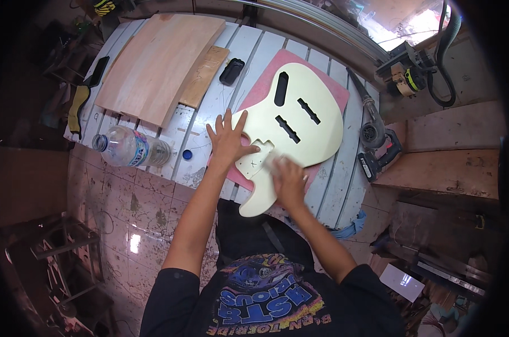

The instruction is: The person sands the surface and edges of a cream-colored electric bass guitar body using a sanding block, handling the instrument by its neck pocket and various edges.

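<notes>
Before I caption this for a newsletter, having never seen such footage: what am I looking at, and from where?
This is one wide, curved picture from a camera worn on a person's head, looking down at their own bare hands. The left hand presses flat on a cream-coloured wooden guitar body lying on a pink mat on a white slatted workbench. The right hand rests on the body's lower horn; it is blurred, so anything under it is unclear. Nearby lie pale wooden boards, a clear plastic bottle, its blue cap and a black power tool.

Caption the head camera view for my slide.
Left hand steadies a cream guitar body while the right hand rubs its surface.
</notes>
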A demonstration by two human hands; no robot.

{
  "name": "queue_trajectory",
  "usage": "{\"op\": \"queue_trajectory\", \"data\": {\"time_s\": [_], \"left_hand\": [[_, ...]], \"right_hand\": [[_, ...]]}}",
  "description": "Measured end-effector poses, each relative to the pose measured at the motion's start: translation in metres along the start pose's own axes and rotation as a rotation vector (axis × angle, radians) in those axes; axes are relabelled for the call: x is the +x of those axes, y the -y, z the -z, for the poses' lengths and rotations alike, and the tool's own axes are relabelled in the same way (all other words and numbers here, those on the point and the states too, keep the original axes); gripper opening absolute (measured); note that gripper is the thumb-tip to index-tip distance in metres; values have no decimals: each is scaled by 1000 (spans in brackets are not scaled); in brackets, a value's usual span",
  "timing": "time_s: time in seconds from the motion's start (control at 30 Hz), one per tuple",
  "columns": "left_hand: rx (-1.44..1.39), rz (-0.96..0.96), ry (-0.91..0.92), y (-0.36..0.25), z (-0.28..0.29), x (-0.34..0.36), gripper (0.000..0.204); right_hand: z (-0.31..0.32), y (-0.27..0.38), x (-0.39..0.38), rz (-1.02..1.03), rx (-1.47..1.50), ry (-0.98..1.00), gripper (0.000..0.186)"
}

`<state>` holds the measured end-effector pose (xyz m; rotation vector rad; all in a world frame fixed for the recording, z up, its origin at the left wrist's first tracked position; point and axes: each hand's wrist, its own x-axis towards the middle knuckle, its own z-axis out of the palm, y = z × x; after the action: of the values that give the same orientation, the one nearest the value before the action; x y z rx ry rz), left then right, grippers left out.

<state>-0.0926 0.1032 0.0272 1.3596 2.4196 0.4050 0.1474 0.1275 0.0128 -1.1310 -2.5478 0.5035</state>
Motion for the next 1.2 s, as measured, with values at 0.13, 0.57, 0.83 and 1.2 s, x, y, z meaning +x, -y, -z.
{"op": "queue_trajectory", "data": {"time_s": [0.13,0.57,0.83,1.2], "left_hand": [[12,12,1,5,4,-3,122],[50,-10,15,2,4,1,125],[45,-11,19,1,4,0,123],[82,-31,42,5,1,3,126]], "right_hand": [[15,26,-30,208,115,125,44],[10,11,-17,200,52,32,47],[-10,25,-27,120,-11,-9,38],[-2,13,-12,83,-36,126,51]]}}
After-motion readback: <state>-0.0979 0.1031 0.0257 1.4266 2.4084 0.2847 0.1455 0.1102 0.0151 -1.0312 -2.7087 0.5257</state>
